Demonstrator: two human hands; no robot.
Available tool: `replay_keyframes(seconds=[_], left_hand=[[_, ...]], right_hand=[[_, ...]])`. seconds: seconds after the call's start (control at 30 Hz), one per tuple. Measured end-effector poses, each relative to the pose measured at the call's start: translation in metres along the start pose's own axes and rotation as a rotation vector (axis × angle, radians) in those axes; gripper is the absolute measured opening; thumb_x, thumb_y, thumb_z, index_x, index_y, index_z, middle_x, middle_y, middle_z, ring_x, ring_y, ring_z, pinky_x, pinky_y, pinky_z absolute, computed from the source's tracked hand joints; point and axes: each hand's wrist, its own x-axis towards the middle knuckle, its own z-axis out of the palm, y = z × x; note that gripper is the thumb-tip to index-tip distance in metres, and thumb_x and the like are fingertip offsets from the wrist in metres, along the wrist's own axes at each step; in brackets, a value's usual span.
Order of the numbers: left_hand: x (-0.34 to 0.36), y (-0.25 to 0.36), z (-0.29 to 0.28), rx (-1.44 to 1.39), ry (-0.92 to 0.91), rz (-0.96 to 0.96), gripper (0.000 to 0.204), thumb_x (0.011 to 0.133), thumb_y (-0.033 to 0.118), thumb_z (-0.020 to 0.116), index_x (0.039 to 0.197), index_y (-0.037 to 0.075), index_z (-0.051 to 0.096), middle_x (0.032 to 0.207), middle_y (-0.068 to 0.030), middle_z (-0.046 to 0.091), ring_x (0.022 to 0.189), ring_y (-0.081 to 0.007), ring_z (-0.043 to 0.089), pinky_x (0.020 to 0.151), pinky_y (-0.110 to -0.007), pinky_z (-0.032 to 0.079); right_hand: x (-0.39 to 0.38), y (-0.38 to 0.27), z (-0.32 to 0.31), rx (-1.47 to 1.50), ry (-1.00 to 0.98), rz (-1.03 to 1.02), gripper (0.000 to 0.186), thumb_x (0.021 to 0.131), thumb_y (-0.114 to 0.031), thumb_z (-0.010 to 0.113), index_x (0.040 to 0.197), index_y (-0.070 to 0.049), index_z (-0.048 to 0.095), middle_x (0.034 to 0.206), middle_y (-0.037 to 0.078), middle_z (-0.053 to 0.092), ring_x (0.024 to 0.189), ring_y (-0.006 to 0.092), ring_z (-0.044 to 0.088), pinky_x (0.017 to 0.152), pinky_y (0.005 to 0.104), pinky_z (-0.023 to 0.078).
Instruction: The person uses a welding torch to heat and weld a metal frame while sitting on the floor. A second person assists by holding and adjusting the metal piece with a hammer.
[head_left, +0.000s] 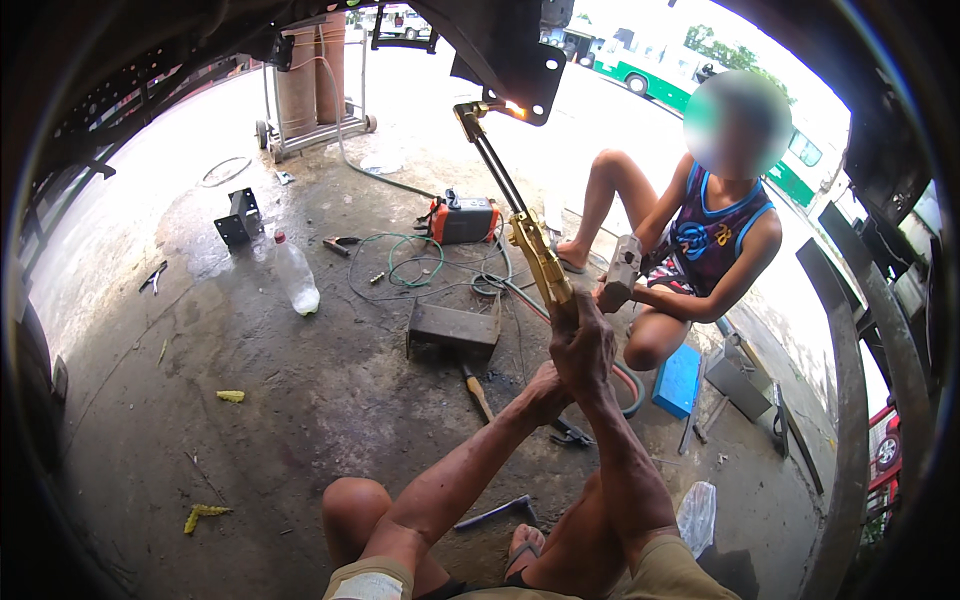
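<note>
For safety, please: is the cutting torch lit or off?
Lit: the cutting torch shows an orange glow at its nozzle, beside the metal plate.

The torch [541, 262] is glossy brass-toned metal, the bottle [294, 277] smooth plastic, the floor [290, 430] rough concrete.

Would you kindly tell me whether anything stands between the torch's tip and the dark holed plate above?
Nothing visible does: the torch, held in the right hand, reaches up to the lower edge of the dark holed plate, where an orange glow shows.
</note>
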Motion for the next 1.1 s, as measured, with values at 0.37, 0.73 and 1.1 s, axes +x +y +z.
replay_keyframes(seconds=[0.37,0.73,1.1], left_hand=[[0.005,-0.002,0.001,-0.011,-0.023,-0.1,0.057,0.103,0.036,0.057,0.149,0.008,0.041,0.148,-0.0113,0.046,0.14,-0.0231,0.044,0.115,-0.037,0.037],[0.007,0.0,0.0,0.012,-0.049,-0.129,0.061,0.104,0.038,0.055,0.154,0.009,0.038,0.154,-0.0109,0.044,0.145,-0.0228,0.041,0.118,-0.037,0.035],[0.009,0.011,0.006,-0.132,0.035,-0.12,0.052,0.099,0.033,0.066,0.139,0.005,0.046,0.131,-0.0094,0.051,0.123,-0.0203,0.051,0.106,-0.036,0.043]], right_hand=[[0.002,0.0,-0.004,0.007,-0.024,0.015,0.024,0.095,-0.021,0.069,0.113,-0.008,0.062,0.091,0.021,0.071,0.084,0.043,0.07,0.069,0.0509,0.053],[0.002,0.003,-0.002,0.018,0.006,0.009,0.025,0.095,-0.023,0.068,0.116,-0.009,0.062,0.09,0.02,0.072,0.084,0.0415,0.071,0.07,0.0512,0.053],[0.001,0.009,-0.002,-0.012,0.009,-0.007,0.029,0.094,-0.022,0.069,0.12,-0.009,0.061,0.092,0.021,0.072,0.086,0.0417,0.071,0.071,0.0508,0.054]])
